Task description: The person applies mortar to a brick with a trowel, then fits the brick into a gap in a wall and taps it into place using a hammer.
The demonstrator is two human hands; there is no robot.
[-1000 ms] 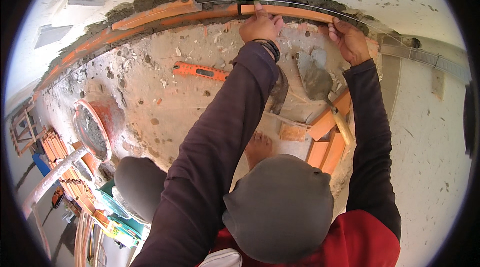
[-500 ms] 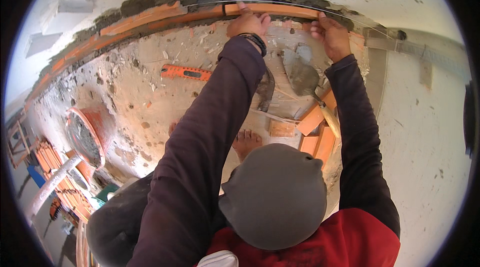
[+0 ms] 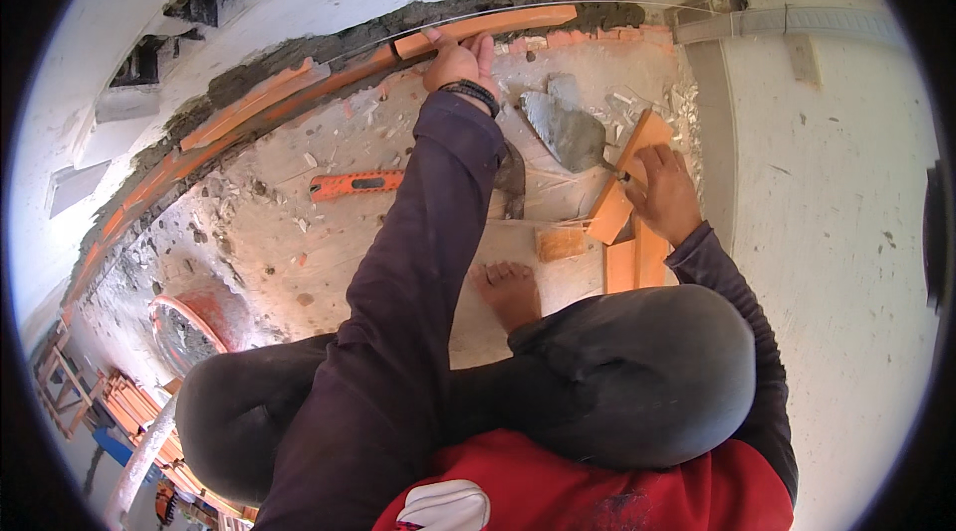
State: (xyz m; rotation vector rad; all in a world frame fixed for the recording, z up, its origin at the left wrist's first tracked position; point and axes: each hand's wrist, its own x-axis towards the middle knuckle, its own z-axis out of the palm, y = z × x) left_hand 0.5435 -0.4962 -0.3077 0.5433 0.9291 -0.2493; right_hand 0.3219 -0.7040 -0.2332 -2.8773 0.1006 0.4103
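My left hand (image 3: 463, 65) is at the far wall, its fingers curled on a thin orange brick (image 3: 528, 20) in the mortar course. One fingertip reaches over the brick's upper edge, near its left end. A taut string (image 3: 617, 2) runs just above it. My right hand (image 3: 665, 194) is low on the right, closed around the handle of a pointed trowel (image 3: 570, 137). That handle is hidden under my fingers. The trowel's grey, mortar-smeared blade points away to the left. Beneath this hand lie loose orange bricks (image 3: 619, 262), one of them slanting up beside the fingers.
A hammer (image 3: 511, 182) lies partly behind my left sleeve. Left of it is an orange slotted tool (image 3: 356, 184). A bucket of mortar (image 3: 186, 334) stands at the left, with stacked bricks (image 3: 139, 411) farther back. A pale wall (image 3: 827, 212) closes off the right side.
My right hand has left the brick's right end and come down to the trowel, whose blade has swung left. My left hand stays on the brick. My head view has shifted; my knees show now.
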